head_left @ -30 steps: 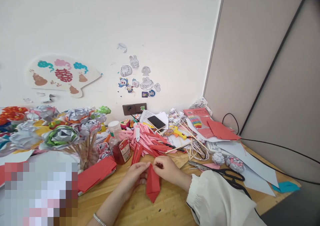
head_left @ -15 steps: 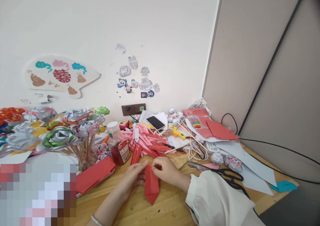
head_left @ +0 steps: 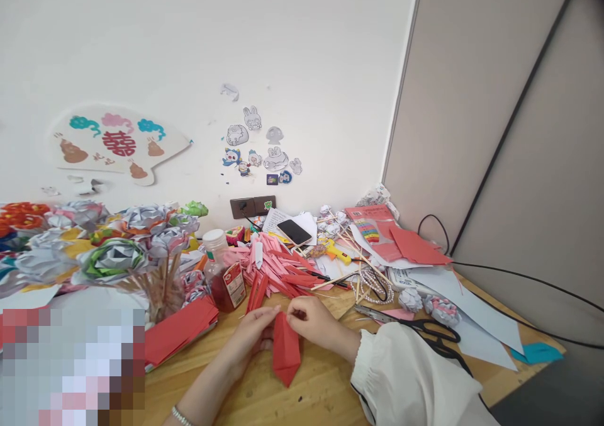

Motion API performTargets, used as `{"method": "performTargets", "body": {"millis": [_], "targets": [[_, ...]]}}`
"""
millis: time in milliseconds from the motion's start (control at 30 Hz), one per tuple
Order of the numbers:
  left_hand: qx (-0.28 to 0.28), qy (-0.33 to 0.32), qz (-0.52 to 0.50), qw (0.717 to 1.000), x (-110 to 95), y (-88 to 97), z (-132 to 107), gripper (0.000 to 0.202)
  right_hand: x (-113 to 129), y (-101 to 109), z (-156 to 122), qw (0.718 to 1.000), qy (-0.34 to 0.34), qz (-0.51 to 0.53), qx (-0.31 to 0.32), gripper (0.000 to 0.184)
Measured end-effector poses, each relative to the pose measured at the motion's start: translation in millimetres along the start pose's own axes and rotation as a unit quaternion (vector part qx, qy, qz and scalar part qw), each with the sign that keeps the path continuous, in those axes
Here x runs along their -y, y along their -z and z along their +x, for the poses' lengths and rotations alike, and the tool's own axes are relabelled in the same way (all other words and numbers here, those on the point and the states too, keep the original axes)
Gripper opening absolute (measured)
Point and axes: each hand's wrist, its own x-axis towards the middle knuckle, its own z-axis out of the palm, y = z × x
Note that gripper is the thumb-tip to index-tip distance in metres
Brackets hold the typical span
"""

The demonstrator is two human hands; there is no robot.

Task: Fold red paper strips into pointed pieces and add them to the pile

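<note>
A folded red paper strip [head_left: 285, 353] with a pointed near end is between my two hands, above the wooden table [head_left: 245, 394]. My left hand [head_left: 255, 331] grips its far left edge, thumb on top and the other fingers partly hidden behind. On the other side, my right hand [head_left: 311, 322] pinches the far right edge with curled fingers. Just beyond them lies a heap of pink and red folded paper strips [head_left: 268, 262]. A stack of red paper [head_left: 182, 331] is to the left of my left hand.
Black-handled scissors [head_left: 425, 328] lie beside my right sleeve. A jar of red liquid [head_left: 224, 281] stands behind my left hand, near many paper flowers [head_left: 113, 259]. Further back are a phone [head_left: 294, 231], a yellow glue gun [head_left: 337, 252] and a string of beads [head_left: 372, 285].
Both hands keep their hold on the red paper strip, almost unmoved. The view has shifted very slightly.
</note>
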Motion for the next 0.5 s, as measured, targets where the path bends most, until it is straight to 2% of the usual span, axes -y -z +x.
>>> {"method": "performTargets", "body": {"millis": [267, 500], "targets": [[0.021, -0.013, 0.022, 0.999, 3.3, 2.6, 2.1, 0.023, 0.0, 0.1, 0.1, 1.0, -0.004, 0.005, 0.012, 0.011], [0.005, -0.061, 0.097, 0.993, 2.6, 5.3, 6.9, 0.027, -1.3, 0.8, 2.2, 0.998, -0.037, 0.052, 0.017, 0.011]]}}
